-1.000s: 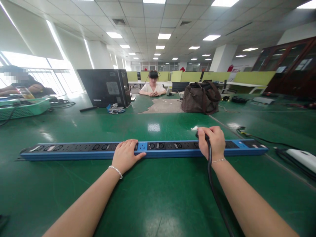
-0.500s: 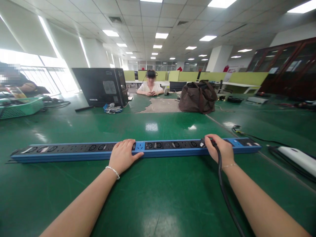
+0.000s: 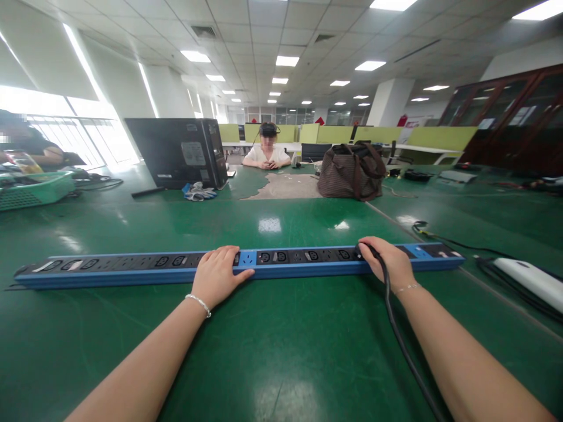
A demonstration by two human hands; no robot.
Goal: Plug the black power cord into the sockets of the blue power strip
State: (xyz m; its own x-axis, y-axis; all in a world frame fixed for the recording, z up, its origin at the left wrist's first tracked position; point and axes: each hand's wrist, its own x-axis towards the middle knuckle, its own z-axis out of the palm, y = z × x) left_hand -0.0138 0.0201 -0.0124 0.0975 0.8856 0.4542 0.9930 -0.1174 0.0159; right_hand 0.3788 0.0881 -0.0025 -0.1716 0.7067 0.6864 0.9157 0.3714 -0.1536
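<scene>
A long blue power strip (image 3: 303,269) with a black socket face lies across the green table. My left hand (image 3: 215,275) is closed over its middle, fingers on top and thumb along the near edge, beside a blue socket (image 3: 247,258). Toward the strip's right end, my right hand (image 3: 389,264) grips a black plug (image 3: 359,251) at the sockets. From that plug a thick black cord (image 3: 398,328) runs down past my right wrist to the bottom edge. My fingers hide most of the plug; whether it is fully seated I cannot tell.
Right of the strip lies a white device (image 3: 525,275) among black cables. A computer case (image 3: 171,155), gloves (image 3: 199,192) and a brown bag (image 3: 349,173) stand farther back. One person (image 3: 267,155) sits opposite; a green basket (image 3: 37,190) is at left.
The plug in my right hand has tipped down against the strip, and its pale pin end no longer shows. My left hand keeps its place on the strip.
</scene>
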